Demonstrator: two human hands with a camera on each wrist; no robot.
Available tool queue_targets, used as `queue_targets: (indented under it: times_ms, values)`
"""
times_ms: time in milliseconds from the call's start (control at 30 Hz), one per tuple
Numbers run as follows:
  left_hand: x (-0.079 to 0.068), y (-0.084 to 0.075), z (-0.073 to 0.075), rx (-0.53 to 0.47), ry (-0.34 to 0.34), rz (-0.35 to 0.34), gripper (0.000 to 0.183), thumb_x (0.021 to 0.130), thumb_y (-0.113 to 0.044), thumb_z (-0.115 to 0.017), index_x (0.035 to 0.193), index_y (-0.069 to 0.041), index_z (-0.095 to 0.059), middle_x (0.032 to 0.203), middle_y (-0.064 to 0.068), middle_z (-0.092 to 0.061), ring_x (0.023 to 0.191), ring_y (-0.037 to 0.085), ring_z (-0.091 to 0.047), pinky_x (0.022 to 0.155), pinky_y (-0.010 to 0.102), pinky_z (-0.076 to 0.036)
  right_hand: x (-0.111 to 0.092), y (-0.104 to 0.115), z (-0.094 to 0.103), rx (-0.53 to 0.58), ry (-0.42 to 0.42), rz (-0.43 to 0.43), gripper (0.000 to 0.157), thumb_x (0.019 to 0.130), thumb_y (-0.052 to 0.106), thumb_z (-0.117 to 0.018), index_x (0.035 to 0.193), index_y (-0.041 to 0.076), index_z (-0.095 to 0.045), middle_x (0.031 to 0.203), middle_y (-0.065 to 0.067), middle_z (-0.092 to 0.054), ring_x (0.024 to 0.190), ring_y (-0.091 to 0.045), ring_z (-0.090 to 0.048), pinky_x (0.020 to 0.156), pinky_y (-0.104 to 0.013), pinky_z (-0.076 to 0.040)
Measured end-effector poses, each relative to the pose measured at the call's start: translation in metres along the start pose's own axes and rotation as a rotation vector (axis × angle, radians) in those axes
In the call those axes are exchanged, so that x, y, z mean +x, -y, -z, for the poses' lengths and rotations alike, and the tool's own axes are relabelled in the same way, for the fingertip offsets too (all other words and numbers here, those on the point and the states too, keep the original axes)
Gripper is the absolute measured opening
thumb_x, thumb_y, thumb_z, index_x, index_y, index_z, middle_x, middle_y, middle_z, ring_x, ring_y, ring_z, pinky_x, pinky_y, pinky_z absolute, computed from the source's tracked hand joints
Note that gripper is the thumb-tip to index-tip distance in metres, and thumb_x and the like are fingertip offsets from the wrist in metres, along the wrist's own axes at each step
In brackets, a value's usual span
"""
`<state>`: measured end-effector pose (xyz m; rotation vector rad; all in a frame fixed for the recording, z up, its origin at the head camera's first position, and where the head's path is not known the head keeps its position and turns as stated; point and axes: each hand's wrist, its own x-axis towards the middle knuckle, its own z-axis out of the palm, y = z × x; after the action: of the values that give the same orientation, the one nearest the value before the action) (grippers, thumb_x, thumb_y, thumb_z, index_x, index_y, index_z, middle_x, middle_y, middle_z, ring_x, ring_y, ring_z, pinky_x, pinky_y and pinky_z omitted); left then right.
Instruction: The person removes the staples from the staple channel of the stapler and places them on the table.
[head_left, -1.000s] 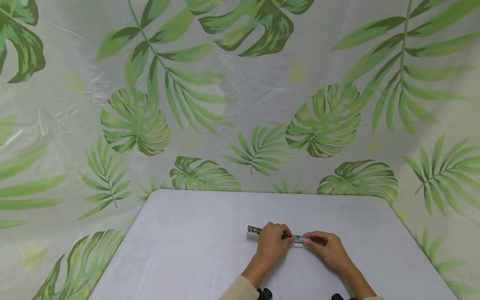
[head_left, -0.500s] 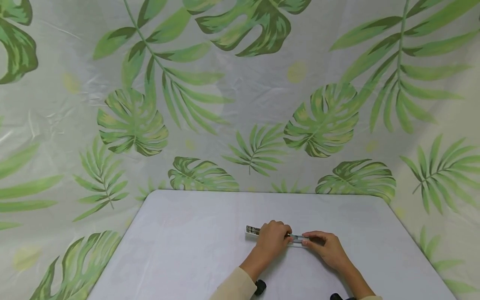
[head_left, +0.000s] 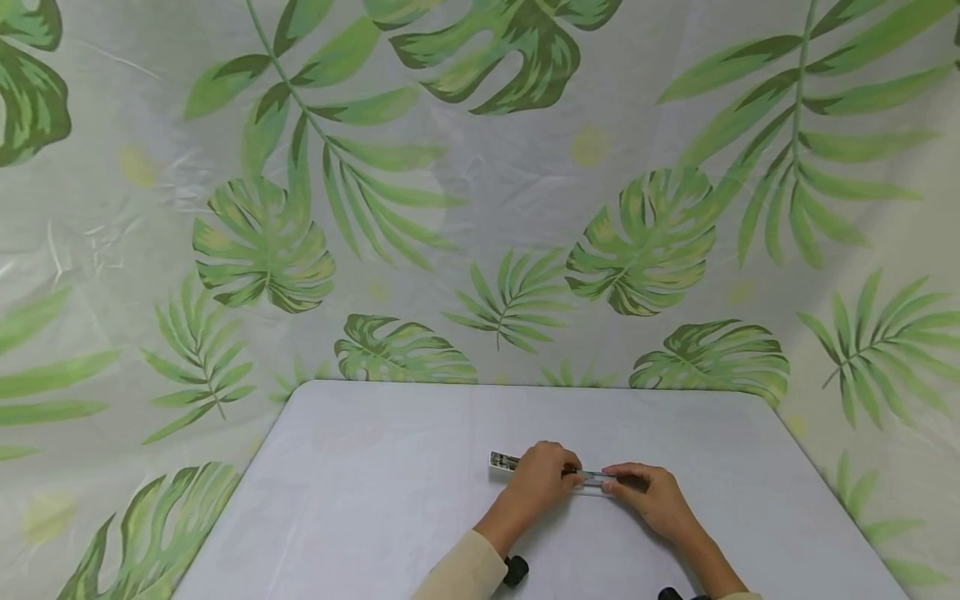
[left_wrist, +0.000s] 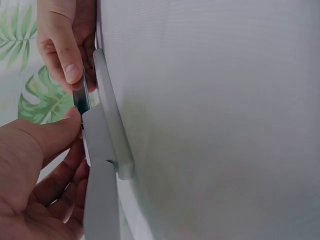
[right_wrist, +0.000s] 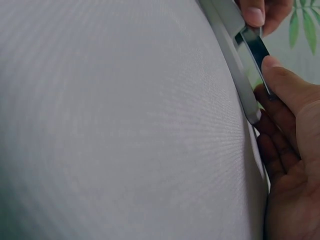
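A light grey stapler lies on the white table, its top cover swung back to the left. My left hand grips its middle, thumb and fingers on either side. At the right end, my right hand pinches the metal staple rail between thumb and fingers. The grey base runs under the rail along the tabletop, and the opened cover extends past my left fingers in the left wrist view. My left palm hides part of the stapler in the head view.
The white-covered table has rounded far corners. Behind it hangs a pale curtain printed with green leaves. Black wrist gear shows beside my left sleeve.
The head view has shifted slightly. My left forearm has swung a little to the left, while both hands keep their hold on the stapler.
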<state>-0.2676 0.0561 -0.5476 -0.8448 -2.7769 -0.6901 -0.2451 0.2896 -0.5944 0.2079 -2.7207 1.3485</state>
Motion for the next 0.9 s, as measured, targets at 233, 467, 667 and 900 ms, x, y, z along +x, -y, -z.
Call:
queue_targets:
  times_ms: [233,467,667,900]
  values:
    - [-0.004,0.005,0.001,-0.035,-0.04,-0.035,0.015,0.091,-0.03,-0.08,0.101,-0.019,-0.083,0.094,-0.007,-0.078,0.086,0.004,-0.068,0.075,0.016,-0.051,0.0,0.001,0.0,-0.006,-0.013,0.022,0.022,0.087,0.038,-0.083,0.106,0.028,-0.08,0.111,0.004,-0.078,0.106,-0.006,-0.069,0.093,-0.025,-0.054]
    - [-0.009,0.007,0.003,-0.026,-0.038,-0.035,0.016,0.092,-0.03,-0.079,0.103,-0.019,-0.082,0.097,-0.007,-0.078,0.091,0.006,-0.069,0.08,0.018,-0.053,-0.001,-0.001,-0.001,-0.018,-0.008,0.031,0.022,0.088,0.04,-0.082,0.107,0.031,-0.08,0.112,0.006,-0.078,0.107,-0.005,-0.067,0.094,-0.026,-0.054]
    - [-0.015,0.012,0.006,-0.021,-0.085,-0.041,0.015,0.091,-0.032,-0.079,0.101,-0.021,-0.082,0.096,-0.009,-0.078,0.089,0.006,-0.067,0.08,0.019,-0.051,-0.001,-0.004,-0.001,-0.013,-0.011,0.034,0.021,0.087,0.041,-0.082,0.106,0.032,-0.08,0.11,0.007,-0.078,0.107,-0.005,-0.068,0.094,-0.026,-0.054]
    - [-0.022,0.015,0.015,-0.054,-0.123,-0.053,0.015,0.091,-0.028,-0.079,0.101,-0.018,-0.082,0.096,-0.007,-0.078,0.089,0.007,-0.068,0.082,0.019,-0.052,0.001,-0.007,-0.002,-0.003,-0.017,0.049,0.021,0.087,0.041,-0.081,0.106,0.031,-0.08,0.109,0.008,-0.078,0.105,-0.004,-0.068,0.092,-0.025,-0.054]
